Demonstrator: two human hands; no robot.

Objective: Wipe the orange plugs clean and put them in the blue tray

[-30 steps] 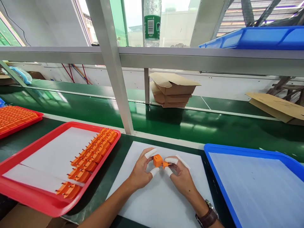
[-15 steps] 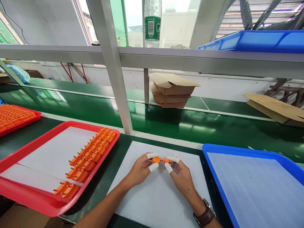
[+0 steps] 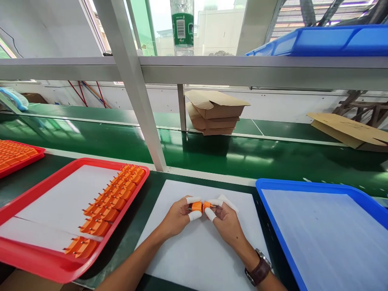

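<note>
Over a white sheet (image 3: 182, 250), my left hand (image 3: 178, 214) is closed on an orange plastic part (image 3: 197, 206), pinched between thumb and finger in white finger covers. My right hand (image 3: 224, 220), with the same covers, pinches a smaller orange piece (image 3: 207, 205); dark metal prongs show by its fingers. The two pieces meet or nearly touch end to end; I cannot tell whether they are joined. A small white item (image 3: 228, 202) lies behind my right hand, partly hidden. To the left, a red tray (image 3: 75, 275) holds rows of similar orange parts (image 3: 112, 206) with metal pins.
A blue tray (image 3: 279, 250) lined with white stands at the right. Another red tray (image 3: 41, 151) of orange parts sits far left. Beyond a metal post (image 3: 136, 89) runs a green conveyor belt (image 3: 194, 153), with stacked cardboard boxes (image 3: 216, 115) behind. A bottle (image 3: 182, 30) stands on the upper rail.
The two orange pieces have come together, closing the gap between them. My right hand has moved slightly left toward my left hand. The camera view has shifted a little.
</note>
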